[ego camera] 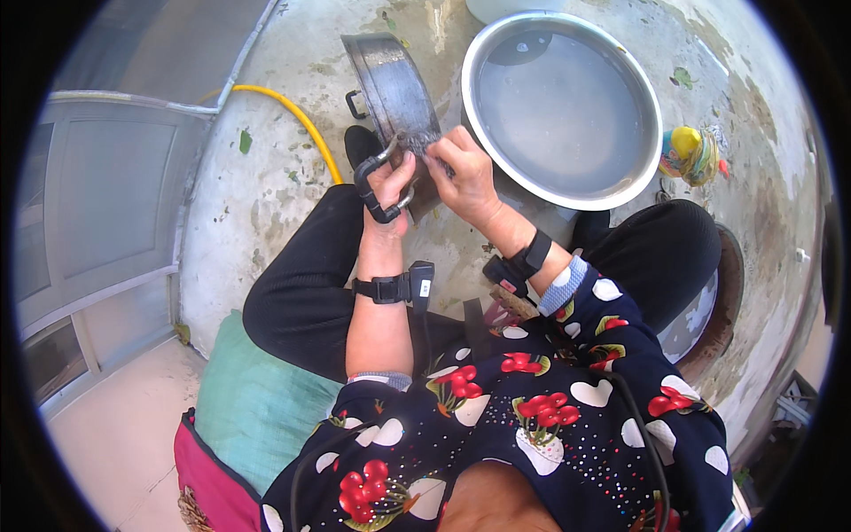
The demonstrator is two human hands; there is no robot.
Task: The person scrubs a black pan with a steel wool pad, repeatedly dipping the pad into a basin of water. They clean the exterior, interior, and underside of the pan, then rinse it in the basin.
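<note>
A metal pan (405, 90) with black-covered loop handles is tilted on its side in front of me, its outer wall turned toward the basin. My left hand (393, 183) grips the pan near one handle (372, 189), its thumb along the wall. My right hand (465, 174) pinches a metal scouring pad (420, 141) against the pan's wall, close to my left thumb. Right of the pan stands a large round metal basin (469, 80) filled with cloudy water (565, 120). The far part of the pan's inside is hidden from view.
A yellow hose (299, 120) runs over the wet concrete floor at the left, near a framed panel (113, 193). A crumpled colourful packet (691, 153) lies right of the basin. A round rim (731, 299) shows beside my right knee, a green cushion (259, 379) at lower left.
</note>
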